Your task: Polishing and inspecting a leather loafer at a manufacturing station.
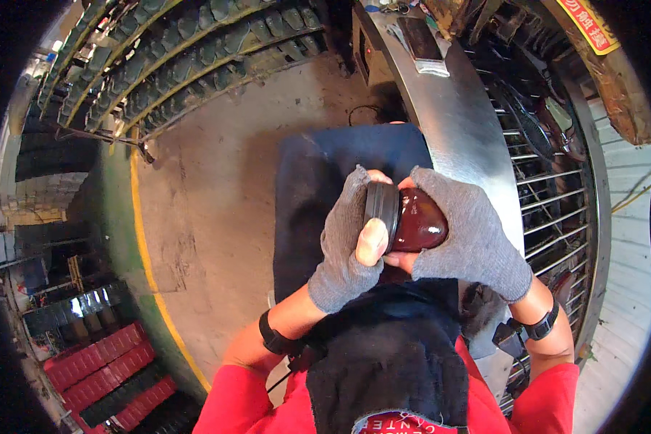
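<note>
Above my lap I hold a glossy dark red shoe point(421, 221) between both hands, its rounded toe toward the right. A thick black sole point(380, 210) lies along its left side; whether it is bonded to the shoe I cannot tell. My left hand point(347, 230), in a grey fingerless glove, grips the sole with the thumb across its edge. My right hand point(470, 228), gloved the same way, wraps round the red toe, with fingertips underneath by the sole. The rest of the shoe is hidden.
A dark blue cloth point(307, 195) covers my lap. To the right runs a metal bench point(466, 108), beside a rack of bars point(557, 210) holding dark shoes. Shelves of dark green shoe-shaped pieces point(217, 43) stand far left. Red ridged pieces point(98, 354) lie lower left.
</note>
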`<action>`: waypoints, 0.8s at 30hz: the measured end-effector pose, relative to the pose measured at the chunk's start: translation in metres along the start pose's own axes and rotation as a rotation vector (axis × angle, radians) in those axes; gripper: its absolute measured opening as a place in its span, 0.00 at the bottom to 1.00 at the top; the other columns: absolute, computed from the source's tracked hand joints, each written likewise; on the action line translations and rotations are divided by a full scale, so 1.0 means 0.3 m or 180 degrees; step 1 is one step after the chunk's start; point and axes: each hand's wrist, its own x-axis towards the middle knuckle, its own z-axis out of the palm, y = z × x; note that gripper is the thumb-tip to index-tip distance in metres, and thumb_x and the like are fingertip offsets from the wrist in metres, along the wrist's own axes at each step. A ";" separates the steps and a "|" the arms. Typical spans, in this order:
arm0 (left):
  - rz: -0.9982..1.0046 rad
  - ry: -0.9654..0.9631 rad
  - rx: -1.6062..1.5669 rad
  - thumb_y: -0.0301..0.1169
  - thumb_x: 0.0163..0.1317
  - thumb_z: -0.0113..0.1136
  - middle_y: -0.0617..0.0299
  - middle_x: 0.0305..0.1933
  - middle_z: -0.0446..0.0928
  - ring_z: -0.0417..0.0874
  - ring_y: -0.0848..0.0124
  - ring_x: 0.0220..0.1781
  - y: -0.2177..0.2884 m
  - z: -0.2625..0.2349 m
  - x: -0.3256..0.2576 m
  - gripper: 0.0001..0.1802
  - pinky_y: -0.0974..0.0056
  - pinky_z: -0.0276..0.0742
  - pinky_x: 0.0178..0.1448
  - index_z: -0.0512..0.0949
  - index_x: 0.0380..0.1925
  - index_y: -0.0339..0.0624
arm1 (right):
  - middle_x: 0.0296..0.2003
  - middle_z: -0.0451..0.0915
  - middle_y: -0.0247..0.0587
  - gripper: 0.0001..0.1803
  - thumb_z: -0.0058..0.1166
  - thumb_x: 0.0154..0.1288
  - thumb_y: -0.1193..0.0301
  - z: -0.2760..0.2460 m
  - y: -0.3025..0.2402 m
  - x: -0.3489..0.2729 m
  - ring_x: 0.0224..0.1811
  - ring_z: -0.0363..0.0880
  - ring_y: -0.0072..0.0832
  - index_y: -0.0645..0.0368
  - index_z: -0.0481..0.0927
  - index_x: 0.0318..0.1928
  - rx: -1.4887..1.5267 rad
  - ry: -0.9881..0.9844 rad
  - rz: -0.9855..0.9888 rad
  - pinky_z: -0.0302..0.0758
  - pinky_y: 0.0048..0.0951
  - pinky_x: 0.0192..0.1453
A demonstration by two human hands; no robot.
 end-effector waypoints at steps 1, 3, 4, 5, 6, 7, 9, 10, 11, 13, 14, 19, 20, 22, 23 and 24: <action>-0.0112 0.0105 -0.0252 0.61 0.68 0.53 0.54 0.53 0.73 0.76 0.61 0.56 -0.010 0.008 -0.013 0.37 0.57 0.72 0.63 0.72 0.57 0.35 | 0.37 0.85 0.48 0.36 0.81 0.45 0.50 0.006 -0.020 -0.005 0.42 0.88 0.50 0.56 0.80 0.50 -0.0120 0.0093 -0.0067 0.82 0.43 0.45; -0.0285 -0.0179 -0.0124 0.65 0.65 0.53 0.55 0.52 0.71 0.75 0.61 0.54 0.035 -0.026 -0.053 0.41 0.58 0.72 0.62 0.71 0.58 0.36 | 0.39 0.85 0.49 0.39 0.78 0.47 0.47 -0.006 -0.065 -0.015 0.42 0.87 0.52 0.56 0.78 0.54 -0.0453 -0.0181 -0.0075 0.82 0.46 0.44; -0.0465 -0.0314 -0.0142 0.67 0.65 0.54 0.55 0.51 0.71 0.75 0.61 0.54 0.055 -0.034 -0.073 0.43 0.57 0.72 0.61 0.71 0.58 0.36 | 0.40 0.85 0.50 0.40 0.77 0.47 0.45 -0.004 -0.081 -0.031 0.42 0.87 0.53 0.56 0.78 0.55 -0.0640 -0.0237 -0.0138 0.83 0.46 0.44; -0.0041 -0.0347 0.0020 0.68 0.63 0.55 0.54 0.51 0.69 0.75 0.60 0.53 0.049 -0.038 -0.064 0.45 0.56 0.71 0.61 0.69 0.59 0.35 | 0.43 0.84 0.52 0.46 0.76 0.47 0.43 -0.002 -0.094 -0.049 0.41 0.87 0.54 0.57 0.76 0.60 -0.0713 -0.0316 -0.0141 0.83 0.47 0.45; 0.0036 -0.0747 0.0198 0.69 0.61 0.57 0.51 0.54 0.69 0.75 0.58 0.55 0.064 -0.070 -0.065 0.48 0.55 0.70 0.64 0.68 0.61 0.34 | 0.47 0.83 0.54 0.50 0.77 0.46 0.40 0.006 -0.088 -0.079 0.45 0.87 0.54 0.59 0.75 0.63 -0.0688 -0.0268 -0.0243 0.83 0.48 0.48; -0.0064 -0.0991 0.0032 0.69 0.61 0.58 0.50 0.56 0.69 0.75 0.57 0.57 0.085 -0.085 -0.071 0.49 0.55 0.69 0.65 0.67 0.62 0.33 | 0.49 0.82 0.54 0.52 0.77 0.46 0.39 0.009 -0.081 -0.107 0.47 0.86 0.54 0.59 0.75 0.64 -0.0656 -0.0289 -0.0312 0.83 0.48 0.50; -0.0022 -0.1485 -0.0230 0.67 0.62 0.60 0.47 0.59 0.69 0.75 0.55 0.60 0.098 -0.115 -0.080 0.50 0.57 0.68 0.68 0.66 0.65 0.31 | 0.53 0.80 0.55 0.53 0.80 0.44 0.39 0.012 -0.094 -0.162 0.52 0.86 0.55 0.61 0.73 0.63 -0.0442 -0.0371 -0.0190 0.84 0.49 0.54; -0.0508 -0.1229 -0.0927 0.65 0.66 0.58 0.47 0.56 0.73 0.77 0.57 0.57 0.122 -0.092 -0.116 0.44 0.58 0.70 0.66 0.72 0.60 0.32 | 0.53 0.80 0.55 0.53 0.80 0.44 0.39 0.000 -0.110 -0.171 0.52 0.86 0.55 0.61 0.73 0.63 -0.0465 -0.0419 -0.0184 0.84 0.49 0.54; -0.0183 -0.1347 -0.0416 0.63 0.69 0.56 0.49 0.52 0.75 0.78 0.58 0.54 0.128 -0.107 -0.097 0.39 0.57 0.71 0.65 0.75 0.55 0.33 | 0.53 0.79 0.55 0.53 0.81 0.44 0.40 -0.019 -0.133 -0.176 0.52 0.86 0.55 0.61 0.72 0.62 -0.0297 -0.0635 0.0098 0.84 0.49 0.54; 0.0245 -0.1054 0.0094 0.50 0.77 0.53 0.55 0.39 0.80 0.80 0.63 0.44 0.171 -0.090 -0.065 0.25 0.58 0.75 0.57 0.80 0.41 0.34 | 0.49 0.80 0.54 0.54 0.79 0.44 0.37 -0.023 -0.137 -0.183 0.48 0.87 0.55 0.62 0.70 0.60 -0.0288 -0.0851 0.0278 0.84 0.50 0.49; 0.0247 -0.1042 0.0071 0.50 0.77 0.53 0.55 0.39 0.80 0.80 0.63 0.44 0.158 -0.068 -0.088 0.25 0.58 0.75 0.57 0.80 0.41 0.34 | 0.49 0.80 0.54 0.54 0.79 0.44 0.37 -0.026 -0.142 -0.181 0.48 0.87 0.55 0.62 0.70 0.60 -0.0306 -0.0865 0.0288 0.84 0.50 0.49; -0.0519 -0.0582 -0.0652 0.37 0.81 0.48 0.57 0.36 0.78 0.77 0.68 0.39 0.151 -0.018 -0.096 0.21 0.62 0.72 0.49 0.79 0.32 0.35 | 0.43 0.81 0.51 0.52 0.75 0.45 0.32 -0.017 -0.143 -0.177 0.41 0.87 0.52 0.64 0.73 0.54 -0.0701 -0.1224 0.0147 0.83 0.47 0.40; -0.0573 -0.0697 -0.0635 0.43 0.83 0.45 0.55 0.37 0.79 0.77 0.66 0.41 0.149 -0.018 -0.097 0.26 0.59 0.72 0.52 0.79 0.30 0.34 | 0.43 0.81 0.51 0.52 0.76 0.44 0.33 -0.012 -0.138 -0.181 0.41 0.87 0.52 0.65 0.73 0.53 -0.0655 -0.1127 0.0013 0.83 0.46 0.40; -0.0567 -0.0637 -0.0771 0.40 0.83 0.46 0.57 0.36 0.77 0.76 0.67 0.40 0.151 -0.013 -0.103 0.24 0.61 0.72 0.50 0.78 0.31 0.34 | 0.44 0.81 0.52 0.53 0.75 0.44 0.33 -0.007 -0.126 -0.198 0.41 0.87 0.52 0.66 0.75 0.55 -0.0674 -0.1206 -0.0027 0.84 0.46 0.40; -0.0560 -0.0610 -0.0898 0.38 0.82 0.47 0.58 0.35 0.75 0.75 0.69 0.39 0.154 -0.011 -0.106 0.22 0.63 0.72 0.49 0.76 0.31 0.34 | 0.45 0.81 0.54 0.54 0.75 0.44 0.34 -0.005 -0.119 -0.206 0.41 0.87 0.52 0.67 0.75 0.56 -0.0731 -0.1158 -0.0139 0.84 0.46 0.40; -0.0555 -0.0598 -0.1022 0.35 0.82 0.47 0.60 0.33 0.74 0.74 0.70 0.38 0.157 -0.012 -0.105 0.19 0.64 0.72 0.47 0.75 0.31 0.34 | 0.45 0.81 0.55 0.55 0.75 0.44 0.35 -0.001 -0.117 -0.210 0.41 0.87 0.52 0.68 0.74 0.58 -0.0782 -0.1096 -0.0242 0.84 0.46 0.40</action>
